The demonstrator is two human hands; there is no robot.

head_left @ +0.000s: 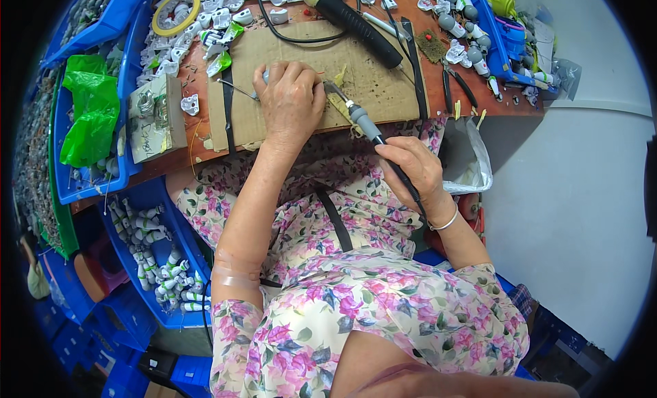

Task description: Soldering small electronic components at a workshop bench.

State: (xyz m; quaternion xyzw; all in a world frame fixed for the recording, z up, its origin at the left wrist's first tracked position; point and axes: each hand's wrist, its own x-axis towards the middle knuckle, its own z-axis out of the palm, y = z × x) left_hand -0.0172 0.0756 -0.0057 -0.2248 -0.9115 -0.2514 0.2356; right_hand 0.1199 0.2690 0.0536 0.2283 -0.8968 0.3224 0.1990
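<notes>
My right hand (414, 169) is closed round the handle of a soldering iron (366, 123), a grey and black tool whose cable runs back past the wrist. The iron's bent metal tip points up and left, close beside the fingers of my left hand (291, 100). That hand is closed over a small part with a rounded grey end (265, 77), mostly hidden by the fingers. A thin wire (236, 88) sticks out on its left. Beneath both lies a worn sheet of cardboard (246, 49), strapped down with black bands. Yellowish strips (340, 107) lie by the tip.
A thick black tube (359, 32) with a cable lies across the cardboard's far side. Black-handled pliers (460, 90) rest at right. White plastic housings (190, 105) fill the far left. Blue bins (181, 223) of white and grey parts stand left; a plastic bag (479, 155) hangs right.
</notes>
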